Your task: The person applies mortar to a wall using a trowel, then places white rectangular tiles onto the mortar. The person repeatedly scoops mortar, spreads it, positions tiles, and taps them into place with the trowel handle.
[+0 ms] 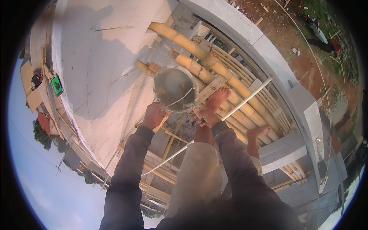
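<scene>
A round bucket [174,86], dirty with grey residue, sits in front of me with its mouth facing up. Grey matter shows inside, and a thin wire handle [181,97] lies across its near side. My left hand [154,115] is closed at the bucket's near left rim, its fingertips partly hidden. Just right of the bucket's near edge is my right hand [206,116], fingers curled inward beside my leg. What those fingers hold, if anything, is too small to make out. My bare feet [217,97] rest on thick bamboo poles [245,109].
A pale wall of blocks [92,65] rises at the left, with a green object [56,84] beyond its edge. A thin white pipe [247,98] slants across the bamboo. Past the curved ledge [245,25], at lower ground, is a person [332,46]. Gaps show between the poles.
</scene>
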`<state>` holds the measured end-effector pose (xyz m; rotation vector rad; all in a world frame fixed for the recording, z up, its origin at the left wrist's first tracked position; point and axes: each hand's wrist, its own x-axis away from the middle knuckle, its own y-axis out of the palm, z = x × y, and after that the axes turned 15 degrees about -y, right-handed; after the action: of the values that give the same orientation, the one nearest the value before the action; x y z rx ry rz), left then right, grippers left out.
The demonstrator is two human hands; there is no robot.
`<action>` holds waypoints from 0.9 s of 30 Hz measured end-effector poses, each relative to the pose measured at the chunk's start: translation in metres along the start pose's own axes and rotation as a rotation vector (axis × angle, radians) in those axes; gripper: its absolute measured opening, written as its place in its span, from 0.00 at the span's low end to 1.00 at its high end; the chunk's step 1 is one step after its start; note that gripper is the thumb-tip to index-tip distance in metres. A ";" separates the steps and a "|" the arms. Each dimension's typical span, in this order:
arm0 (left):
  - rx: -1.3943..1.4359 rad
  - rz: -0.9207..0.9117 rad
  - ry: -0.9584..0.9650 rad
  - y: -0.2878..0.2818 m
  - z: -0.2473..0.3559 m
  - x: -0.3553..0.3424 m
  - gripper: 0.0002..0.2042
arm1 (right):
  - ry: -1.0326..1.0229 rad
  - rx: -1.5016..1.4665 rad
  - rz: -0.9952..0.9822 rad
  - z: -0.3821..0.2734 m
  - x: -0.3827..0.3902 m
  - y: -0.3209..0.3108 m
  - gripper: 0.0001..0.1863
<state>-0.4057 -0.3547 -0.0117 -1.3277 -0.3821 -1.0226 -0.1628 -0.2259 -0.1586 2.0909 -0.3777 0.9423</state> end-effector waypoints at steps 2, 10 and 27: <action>-0.040 -0.030 -0.036 -0.002 -0.003 -0.002 0.10 | -0.126 0.109 0.085 0.004 -0.002 -0.014 0.24; -0.106 -0.062 0.012 0.011 -0.004 0.002 0.09 | -0.261 0.340 0.173 0.008 -0.008 -0.026 0.21; -0.401 -0.146 -0.052 0.041 0.000 0.013 0.13 | -0.475 0.818 0.255 0.009 -0.019 -0.079 0.16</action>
<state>-0.3664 -0.3640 -0.0273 -1.7068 -0.3261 -1.2324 -0.1283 -0.1831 -0.2188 3.0941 -0.5753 0.8045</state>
